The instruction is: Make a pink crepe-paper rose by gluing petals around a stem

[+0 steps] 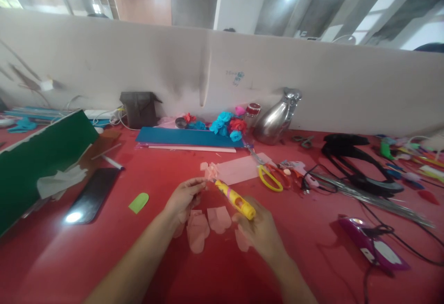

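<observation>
Well, in the head view the left hand's (185,200) fingers pinch one pink paper flower (212,171) at its base, mid-worktop, and the right hand's (262,230) fingers wrap one yellow tube (236,200), tip close to that flower. At least four pink petals (219,220) lie nearer, two partly hidden by the hands. Red worktop (138,262) runs left past one green cutout (138,202) to one phone (93,195); a pale partition (173,63) bounds its far side. The pinch itself is blurred.
</observation>
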Tool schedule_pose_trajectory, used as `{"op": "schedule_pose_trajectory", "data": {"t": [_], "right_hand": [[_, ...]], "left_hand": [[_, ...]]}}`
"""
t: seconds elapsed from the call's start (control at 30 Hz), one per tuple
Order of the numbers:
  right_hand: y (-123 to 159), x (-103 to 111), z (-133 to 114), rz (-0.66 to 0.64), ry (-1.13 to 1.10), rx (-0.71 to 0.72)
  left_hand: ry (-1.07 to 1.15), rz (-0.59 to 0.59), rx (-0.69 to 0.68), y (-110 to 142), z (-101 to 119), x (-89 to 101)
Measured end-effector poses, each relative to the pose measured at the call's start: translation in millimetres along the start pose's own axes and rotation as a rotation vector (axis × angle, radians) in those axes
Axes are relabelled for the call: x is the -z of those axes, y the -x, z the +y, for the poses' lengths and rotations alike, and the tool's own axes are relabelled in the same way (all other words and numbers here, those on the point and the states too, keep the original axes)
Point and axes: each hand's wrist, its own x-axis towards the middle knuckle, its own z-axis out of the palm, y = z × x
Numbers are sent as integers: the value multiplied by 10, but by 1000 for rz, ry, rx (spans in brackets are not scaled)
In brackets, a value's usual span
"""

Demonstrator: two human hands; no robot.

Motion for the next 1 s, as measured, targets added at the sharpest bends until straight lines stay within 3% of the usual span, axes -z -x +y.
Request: {"op": "schedule_pose_trajectory", "data": {"t": [0.47, 0.63, 0.73, 0.87, 0.93, 1.0], "right_hand": [[17, -8, 27, -25, 2, -42], [81, 136, 58, -64, 119, -117], [181, 331, 245, -59, 375, -158], [360, 586, 714, -55, 751, -238], [425, 677, 900, -78, 822, -266], [441, 722, 935, -57, 858, -294]], "left_hand": [[36, -38, 16, -31, -23, 41], [58, -75, 14, -46, -18, 74], [84, -85, 22, -38, 5, 76], [129, -89, 62, 2, 50, 49], [164, -95, 80, 24, 68, 35], [195, -106, 89, 40, 78, 24]]}}
